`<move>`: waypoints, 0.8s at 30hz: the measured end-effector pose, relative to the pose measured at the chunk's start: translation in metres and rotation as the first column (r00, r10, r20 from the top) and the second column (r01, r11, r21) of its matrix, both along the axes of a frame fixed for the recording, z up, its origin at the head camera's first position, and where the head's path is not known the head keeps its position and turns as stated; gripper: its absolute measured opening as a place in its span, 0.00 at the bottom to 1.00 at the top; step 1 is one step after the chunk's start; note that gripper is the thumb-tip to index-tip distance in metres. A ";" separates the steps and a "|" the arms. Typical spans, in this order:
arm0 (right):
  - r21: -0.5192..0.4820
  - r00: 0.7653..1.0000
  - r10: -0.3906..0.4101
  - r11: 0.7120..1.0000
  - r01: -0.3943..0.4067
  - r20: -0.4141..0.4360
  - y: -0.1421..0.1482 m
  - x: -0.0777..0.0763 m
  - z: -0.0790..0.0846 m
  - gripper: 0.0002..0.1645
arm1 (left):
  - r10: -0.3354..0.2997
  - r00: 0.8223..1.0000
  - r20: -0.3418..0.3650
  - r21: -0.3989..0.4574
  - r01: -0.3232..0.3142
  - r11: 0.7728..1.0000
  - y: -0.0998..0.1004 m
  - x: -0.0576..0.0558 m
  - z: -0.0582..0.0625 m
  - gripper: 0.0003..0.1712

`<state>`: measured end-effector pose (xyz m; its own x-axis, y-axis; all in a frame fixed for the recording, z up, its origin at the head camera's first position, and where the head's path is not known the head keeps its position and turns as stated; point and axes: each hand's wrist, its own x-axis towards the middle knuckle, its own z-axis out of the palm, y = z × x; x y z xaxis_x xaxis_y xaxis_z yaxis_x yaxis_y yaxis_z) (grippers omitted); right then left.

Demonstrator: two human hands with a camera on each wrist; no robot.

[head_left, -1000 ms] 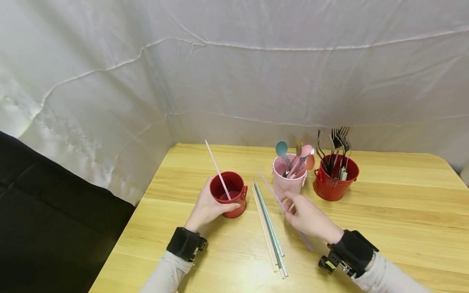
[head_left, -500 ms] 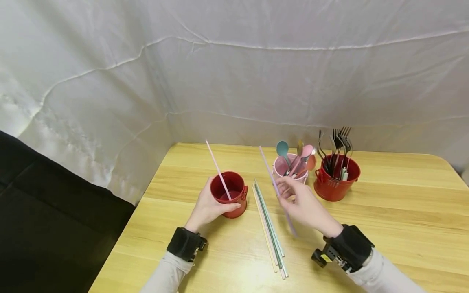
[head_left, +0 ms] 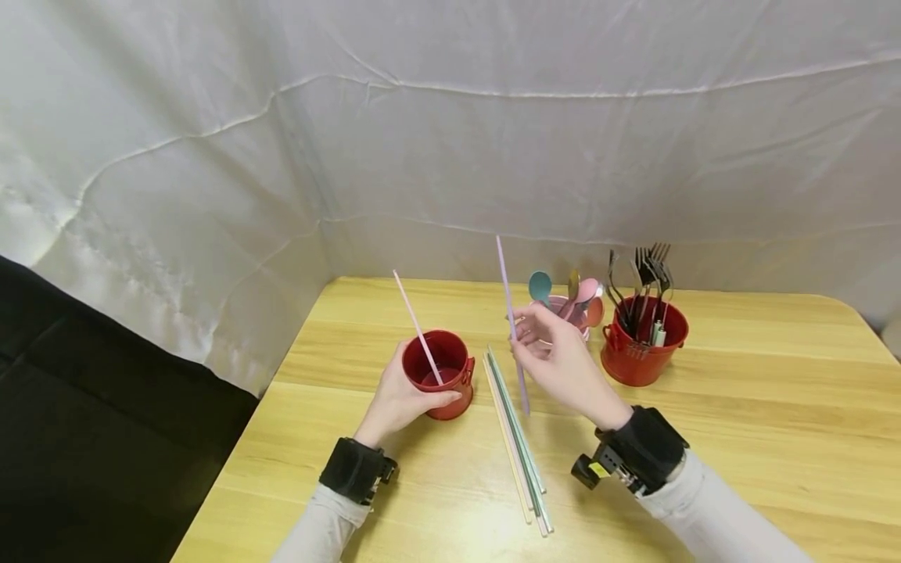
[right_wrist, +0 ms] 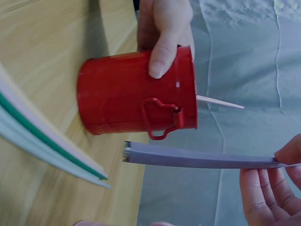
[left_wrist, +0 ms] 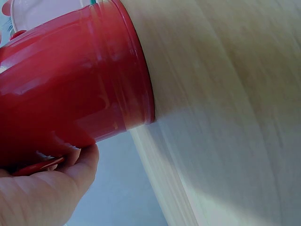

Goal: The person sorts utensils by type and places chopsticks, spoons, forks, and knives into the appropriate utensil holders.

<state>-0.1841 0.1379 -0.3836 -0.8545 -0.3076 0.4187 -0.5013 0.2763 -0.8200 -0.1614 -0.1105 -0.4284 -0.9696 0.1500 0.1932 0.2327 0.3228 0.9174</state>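
Note:
My left hand [head_left: 401,399] grips the left red bucket [left_wrist: 70,84] round its side, thumb across the front just under the rim. A pink chopstick [head_left: 418,324] stands slanted inside that bucket, its upper part sticking out over the rim. Between thumb and fingers, my right hand [head_left: 556,356] pinches a lilac chopstick [right_wrist: 197,157] in the air, nearly upright. Its lower end hangs above the table, right of the bucket. Several pale yellow, pink and green chopsticks [head_left: 514,438] lie side by side on the wood between my hands.
Behind my right hand, a pink bucket with colourful spoons [head_left: 540,286] is partly hidden. To its right stands another red bucket [head_left: 637,363] full of forks [head_left: 644,274]. A pale curtain [head_left: 450,172] hangs behind the wooden table [head_left: 760,407].
My right hand has lifted the lilac chopstick from low over the table, moved it left towards the bucket and tilted it more upright. The left hand keeps its grip.

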 end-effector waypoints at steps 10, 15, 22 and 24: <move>-0.171 0.999 0.012 0.985 -0.020 -0.048 -0.026 -0.016 0.019 0.19 | 0.007 1.000 0.007 -0.013 -0.007 1.000 0.000 0.000 0.002 0.50; -0.304 0.998 0.028 0.952 -0.043 -0.054 -0.042 -0.020 0.025 0.19 | 0.001 1.000 0.014 -0.010 -0.001 1.000 -0.001 -0.001 0.001 0.50; -0.385 0.997 0.076 0.920 -0.074 -0.011 -0.063 -0.022 0.027 0.18 | 0.000 1.000 0.021 -0.010 0.001 1.000 -0.003 -0.003 -0.001 0.50; -0.359 0.996 0.087 0.930 -0.078 0.009 -0.067 -0.019 0.029 0.18 | 0.001 1.000 0.020 -0.010 -0.001 1.000 -0.003 -0.003 -0.002 0.50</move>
